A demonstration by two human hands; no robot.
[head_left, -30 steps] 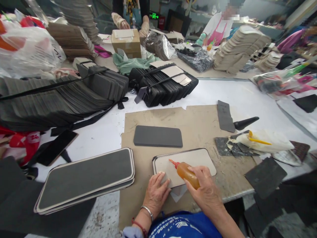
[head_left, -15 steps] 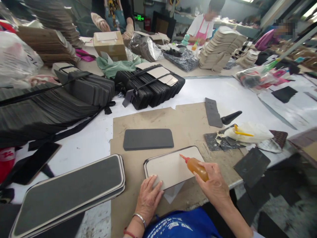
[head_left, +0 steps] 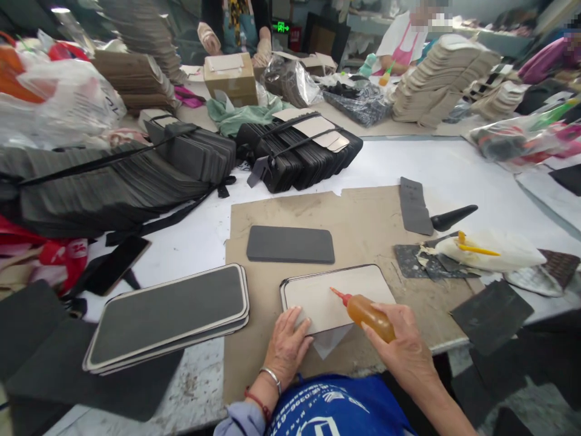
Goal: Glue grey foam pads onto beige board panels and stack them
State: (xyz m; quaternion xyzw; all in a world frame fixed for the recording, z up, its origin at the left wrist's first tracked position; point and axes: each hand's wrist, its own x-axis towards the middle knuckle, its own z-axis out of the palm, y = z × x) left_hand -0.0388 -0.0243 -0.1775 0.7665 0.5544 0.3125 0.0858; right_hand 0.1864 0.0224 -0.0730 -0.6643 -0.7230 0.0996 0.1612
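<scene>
A pale rounded panel with a dark rim (head_left: 336, 290) lies on brown cardboard (head_left: 345, 218) in front of me. My left hand (head_left: 287, 345) rests flat on the panel's near left corner, fingers spread. My right hand (head_left: 402, 342) is wrapped round an amber glue bottle (head_left: 365, 310) with a red nozzle that points at the middle of the panel. A dark grey pad (head_left: 290, 244) lies just beyond the panel. A stack of finished panels with grey tops (head_left: 167, 312) sits to the left.
Strapped bundles of black pieces (head_left: 299, 154) and long grey stacks (head_left: 91, 188) fill the far left. Scrap pieces, a black-handled tool (head_left: 451, 217) and a white bag (head_left: 490, 251) lie at right. Other people work behind a cardboard box (head_left: 230, 75) across the table.
The bottle's nozzle shifted right across the panel, then came back a little toward its middle. My left hand stayed on the panel's near corner. The view swung sideways and back.
</scene>
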